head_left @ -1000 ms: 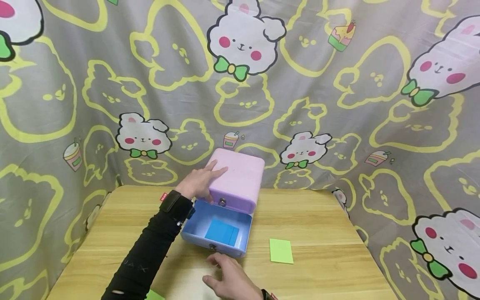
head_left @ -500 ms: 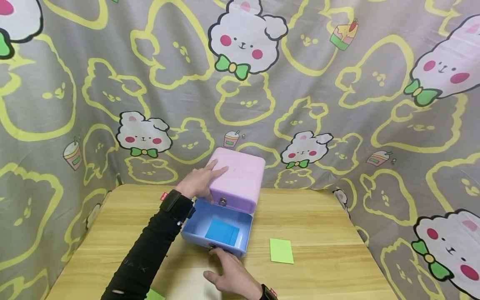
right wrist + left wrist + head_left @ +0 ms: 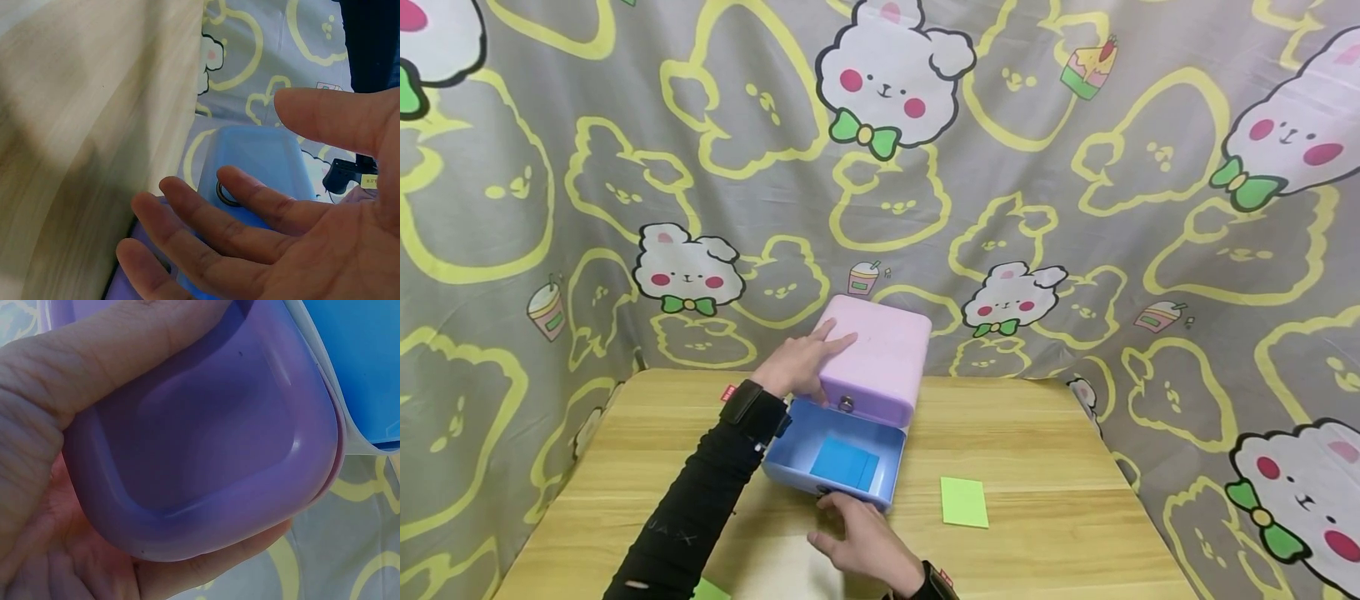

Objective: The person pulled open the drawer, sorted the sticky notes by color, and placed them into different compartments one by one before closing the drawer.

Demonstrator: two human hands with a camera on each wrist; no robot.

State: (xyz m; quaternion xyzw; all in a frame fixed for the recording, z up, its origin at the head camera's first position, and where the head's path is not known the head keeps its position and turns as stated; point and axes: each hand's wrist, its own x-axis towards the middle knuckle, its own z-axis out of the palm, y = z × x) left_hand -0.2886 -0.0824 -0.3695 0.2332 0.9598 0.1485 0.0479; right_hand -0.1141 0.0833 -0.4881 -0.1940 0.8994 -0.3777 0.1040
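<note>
Grey fabric [image 3: 760, 204] hangs in soft folds behind the tabletop [image 3: 1037, 467] and along its left and right sides, printed with yellow animal outlines [image 3: 887, 204], white rabbits [image 3: 887, 92] in green bows, drink cups [image 3: 862, 279] and a cake slice [image 3: 1088, 71]. The tabletop has pale yellow-brown wood grain and rounded far corners. A whitish patch of light [image 3: 786, 571] brightens its near middle.

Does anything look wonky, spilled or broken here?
I see nothing spilled or broken. The pink box sits askew: its sides slant against the edges of the table. The black left sleeve has a pale gap near the bottom of the head view, maybe a hole.
</note>
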